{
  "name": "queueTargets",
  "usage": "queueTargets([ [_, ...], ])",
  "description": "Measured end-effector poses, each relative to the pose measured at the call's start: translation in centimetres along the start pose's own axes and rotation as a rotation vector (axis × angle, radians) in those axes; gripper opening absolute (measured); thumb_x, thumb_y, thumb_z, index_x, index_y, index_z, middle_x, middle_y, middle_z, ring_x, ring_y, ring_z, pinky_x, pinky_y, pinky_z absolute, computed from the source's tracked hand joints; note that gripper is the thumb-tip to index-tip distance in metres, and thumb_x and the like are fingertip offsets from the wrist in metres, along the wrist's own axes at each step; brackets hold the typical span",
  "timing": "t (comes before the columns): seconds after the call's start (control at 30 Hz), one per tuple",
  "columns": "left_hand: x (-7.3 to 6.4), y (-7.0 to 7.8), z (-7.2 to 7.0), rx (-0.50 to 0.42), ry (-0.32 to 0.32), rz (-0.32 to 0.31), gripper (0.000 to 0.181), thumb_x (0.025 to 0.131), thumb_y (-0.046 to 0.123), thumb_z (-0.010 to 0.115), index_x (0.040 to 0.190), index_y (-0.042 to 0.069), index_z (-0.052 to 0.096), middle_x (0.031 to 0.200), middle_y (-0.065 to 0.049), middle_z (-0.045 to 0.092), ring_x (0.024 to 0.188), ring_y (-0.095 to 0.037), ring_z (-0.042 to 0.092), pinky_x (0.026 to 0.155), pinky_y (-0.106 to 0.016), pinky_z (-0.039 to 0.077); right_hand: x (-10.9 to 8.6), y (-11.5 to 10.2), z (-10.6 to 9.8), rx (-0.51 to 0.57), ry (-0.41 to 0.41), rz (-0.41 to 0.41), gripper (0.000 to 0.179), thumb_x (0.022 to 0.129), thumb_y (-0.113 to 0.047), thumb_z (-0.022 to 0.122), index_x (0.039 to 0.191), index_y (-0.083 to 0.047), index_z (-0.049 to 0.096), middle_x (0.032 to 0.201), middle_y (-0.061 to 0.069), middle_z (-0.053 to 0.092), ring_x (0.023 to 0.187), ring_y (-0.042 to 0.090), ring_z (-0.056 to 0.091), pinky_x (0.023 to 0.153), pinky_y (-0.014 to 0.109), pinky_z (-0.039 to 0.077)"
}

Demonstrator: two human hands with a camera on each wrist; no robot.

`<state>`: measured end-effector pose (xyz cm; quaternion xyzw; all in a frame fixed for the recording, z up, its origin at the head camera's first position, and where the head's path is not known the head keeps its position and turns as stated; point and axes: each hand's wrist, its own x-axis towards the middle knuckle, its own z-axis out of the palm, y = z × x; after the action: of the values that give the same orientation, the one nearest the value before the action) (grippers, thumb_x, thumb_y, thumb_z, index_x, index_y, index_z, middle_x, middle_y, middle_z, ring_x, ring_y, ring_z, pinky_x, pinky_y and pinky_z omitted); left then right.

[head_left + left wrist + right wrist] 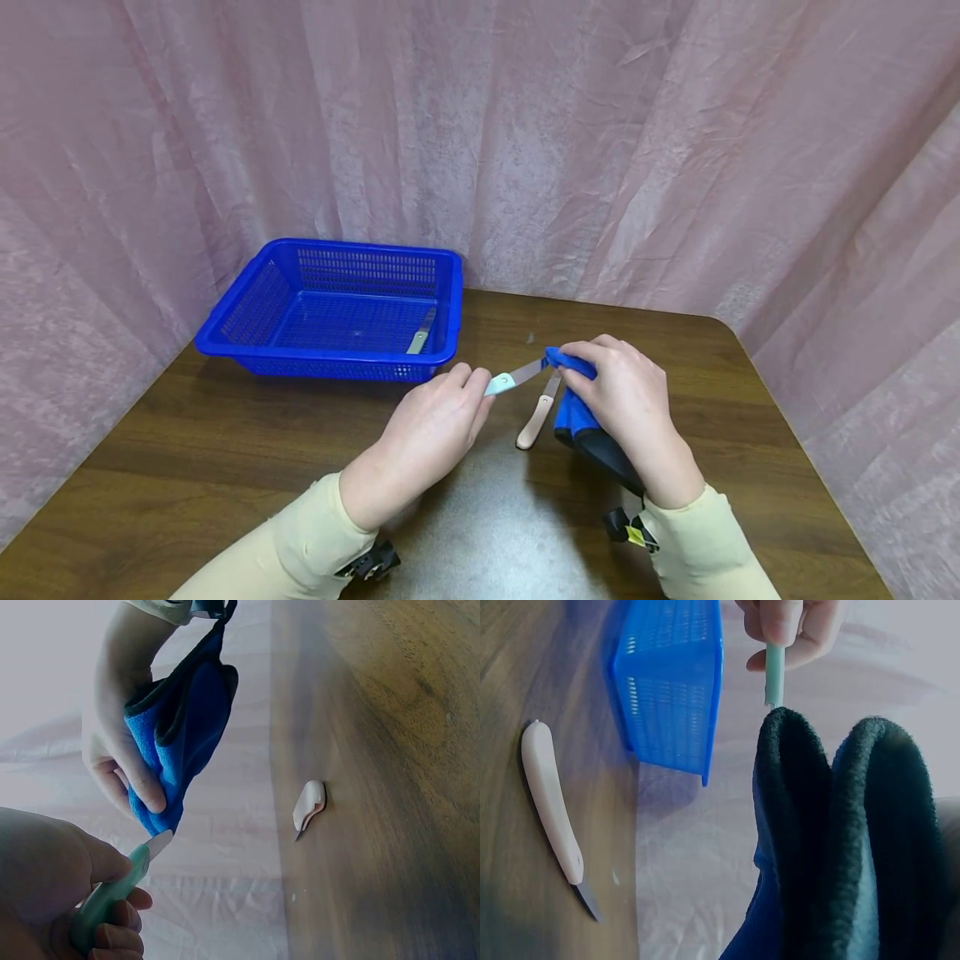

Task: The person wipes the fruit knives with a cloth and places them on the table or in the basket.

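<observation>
My left hand (438, 425) grips a small knife by its mint-green handle (112, 896), the blade (529, 372) pointing right. In my right hand (622, 383) is a folded blue cloth (576, 410) with dark edging, pinched around the tip end of that blade. The cloth hides the blade's tip in the head view. Below the two hands a second knife with a pale pinkish handle (534, 423) lies on the wooden table, its blade towards the back. The right wrist view shows this pale-handled knife (553, 802) at the left, apart from both hands.
A blue plastic basket (285, 354) stands at the back left of the table (247, 450). Inside it, near the right wall, lies another knife with a light handle (417, 342). A pink curtain (480, 150) hangs behind the table and along its sides.
</observation>
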<state>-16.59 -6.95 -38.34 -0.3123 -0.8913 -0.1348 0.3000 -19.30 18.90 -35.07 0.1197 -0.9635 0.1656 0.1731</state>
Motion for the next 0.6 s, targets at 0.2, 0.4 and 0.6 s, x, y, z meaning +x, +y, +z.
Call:
queueTargets([
  [0.2, 0.02, -0.04, -0.11, 0.002, 0.017, 0.007, 0.022, 0.101, 0.013, 0.081, 0.097, 0.004, 0.061, 0.078, -0.004, 0.050, 0.059, -0.023, 0.056, 0.048, -0.036, 0.048, 0.01, 0.13, -0.19, -0.020, -0.006, 0.017, 0.026, 0.097, -0.026, 0.086, 0.123, -0.023, 0.085, 0.115, 0.006, 0.079, 0.101, 0.032, 0.074, 0.074, 0.055, 0.058],
  [0.4, 0.03, -0.13, -0.14, -0.003, 0.023, 0.007, 0.022, 0.101, 0.013, 0.081, 0.096, 0.004, 0.061, 0.078, -0.005, 0.051, 0.059, -0.023, 0.056, 0.048, -0.037, 0.049, -0.04, 0.25, -0.46, -0.027, 0.005, 0.031, 0.027, 0.097, -0.025, 0.084, 0.124, -0.024, 0.085, 0.117, 0.006, 0.078, 0.102, 0.033, 0.074, 0.074, 0.056, 0.057],
  [0.6, 0.03, -0.20, -0.11, -0.001, 0.010, -0.002, 0.021, 0.101, 0.014, 0.080, 0.098, 0.005, 0.062, 0.078, -0.004, 0.051, 0.059, -0.023, 0.056, 0.048, -0.036, 0.049, -0.23, -0.27, -0.62, -0.013, 0.008, 0.015, 0.027, 0.097, -0.025, 0.085, 0.124, -0.024, 0.085, 0.115, 0.005, 0.078, 0.101, 0.031, 0.073, 0.074, 0.055, 0.058],
])
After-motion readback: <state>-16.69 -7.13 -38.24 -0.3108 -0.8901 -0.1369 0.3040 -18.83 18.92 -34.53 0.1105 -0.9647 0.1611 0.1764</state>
